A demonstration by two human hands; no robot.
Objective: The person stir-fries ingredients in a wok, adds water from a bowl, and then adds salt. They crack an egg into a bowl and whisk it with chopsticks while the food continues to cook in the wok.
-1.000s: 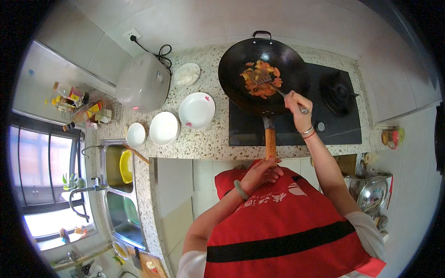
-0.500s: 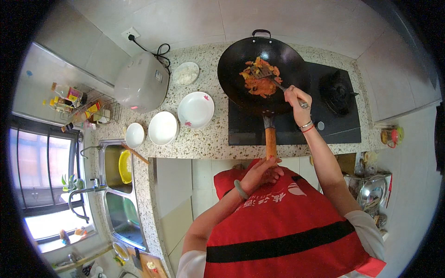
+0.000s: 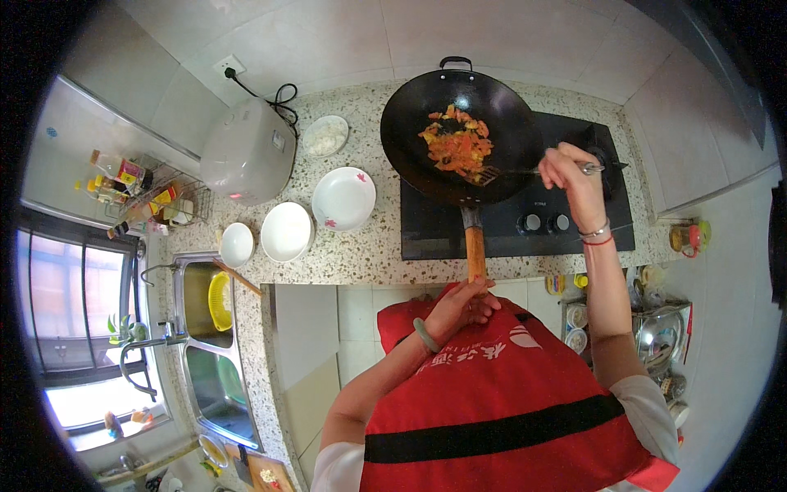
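A black wok (image 3: 410,139) with a wooden handle (image 3: 475,252) sits on the stove. My left hand (image 3: 461,310), a pale green bangle at its wrist, is closed around the handle's near end. My right hand (image 3: 571,176) grips a metal slotted spatula (image 3: 516,171) and hovers past the wok's right rim over the stove. The spatula's head reaches down inside the wok, at the near edge of the food. Chopped red and yellow food (image 3: 456,146) lies in a patch at the wok's bottom.
Left of the wok stand a plate with red flower marks (image 3: 344,199), a small dish of white food (image 3: 326,136), two white bowls (image 3: 287,232) and a grey rice cooker (image 3: 248,152). A black gas stove (image 3: 508,234) lies beneath the wok. Far left is a double sink (image 3: 215,377).
My right hand has moved right and slightly nearer with the spatula. The spatula's head went from the food's middle to its near edge. My left hand stays on the handle.
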